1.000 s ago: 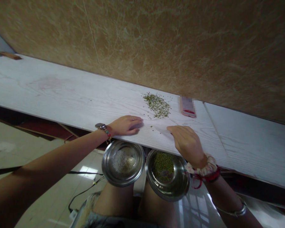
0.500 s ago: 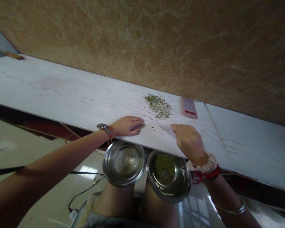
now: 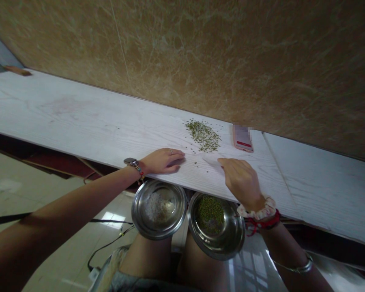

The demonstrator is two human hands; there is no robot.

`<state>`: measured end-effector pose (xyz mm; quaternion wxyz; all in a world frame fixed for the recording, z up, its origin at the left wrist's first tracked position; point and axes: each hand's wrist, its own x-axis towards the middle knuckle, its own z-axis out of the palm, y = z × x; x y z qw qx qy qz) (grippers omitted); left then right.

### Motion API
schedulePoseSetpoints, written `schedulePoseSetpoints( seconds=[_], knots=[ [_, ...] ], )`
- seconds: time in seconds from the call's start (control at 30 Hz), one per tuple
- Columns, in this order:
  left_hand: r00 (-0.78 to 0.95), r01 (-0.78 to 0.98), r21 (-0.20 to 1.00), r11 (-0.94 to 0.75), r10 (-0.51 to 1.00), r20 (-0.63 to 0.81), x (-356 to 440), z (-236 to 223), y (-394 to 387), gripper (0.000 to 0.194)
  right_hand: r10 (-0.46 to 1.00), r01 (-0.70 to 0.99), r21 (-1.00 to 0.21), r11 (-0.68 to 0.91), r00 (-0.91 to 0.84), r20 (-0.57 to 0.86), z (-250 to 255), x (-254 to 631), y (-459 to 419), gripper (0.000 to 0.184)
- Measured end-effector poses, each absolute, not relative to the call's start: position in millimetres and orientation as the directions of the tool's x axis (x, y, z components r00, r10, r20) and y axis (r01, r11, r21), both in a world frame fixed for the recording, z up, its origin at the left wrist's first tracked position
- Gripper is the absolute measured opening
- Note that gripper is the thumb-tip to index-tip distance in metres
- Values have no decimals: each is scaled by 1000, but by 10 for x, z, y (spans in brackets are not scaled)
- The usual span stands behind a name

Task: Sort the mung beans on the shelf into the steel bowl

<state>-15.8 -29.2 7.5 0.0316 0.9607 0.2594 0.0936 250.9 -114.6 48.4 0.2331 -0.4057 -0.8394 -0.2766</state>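
My left hand (image 3: 164,161) lies on the white tabletop with its fingers stretched out, holding nothing. Pinched in my right hand (image 3: 242,178) is a thin pale card (image 3: 213,163), its tip pointing left at the table. Just beyond the card spreads a patch of small green beans (image 3: 203,136), with a few strays between my hands. On my lap rest two steel bowls. The right bowl (image 3: 235,243) holds many green beans (image 3: 211,213); in the left bowl (image 3: 139,221) is a whitish grainy heap (image 3: 158,207).
A phone (image 3: 242,138) with a pink case lies right of the bean patch, near the marbled wall (image 3: 182,61). The white table (image 3: 103,121) runs along the wall. At its far left end is a brown object (image 3: 17,71). A black cable (image 3: 108,245) trails over the tiled floor.
Hardly anything differs. My right hand and the card have shifted very slightly; my left hand, the bean patch and the bowls stay where they were.
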Motion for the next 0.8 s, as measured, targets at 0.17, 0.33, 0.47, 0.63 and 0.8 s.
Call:
schedulePoseSetpoints(
  seconds=[0.17,0.33,0.47,0.63,0.8],
  knots=[
    [846,497,98,-862,506,166,-159,75,-297,34,543,782,292,551,-602,585,464,2482,-1151,24],
    [844,494,111,-863,506,179,-161,61,-289,36,552,809,296,509,-570,609,444,2546,-1046,25],
    [847,488,128,-863,504,169,-164,48,-280,37,532,807,217,549,-538,654,457,2542,-1103,27],
    [839,507,113,-854,520,162,-165,64,-290,37,514,747,163,645,-582,630,456,2429,-1129,29],
    [838,514,108,-851,525,150,-161,91,-305,37,554,720,74,690,-591,586,474,2474,-1102,30]
  ],
)
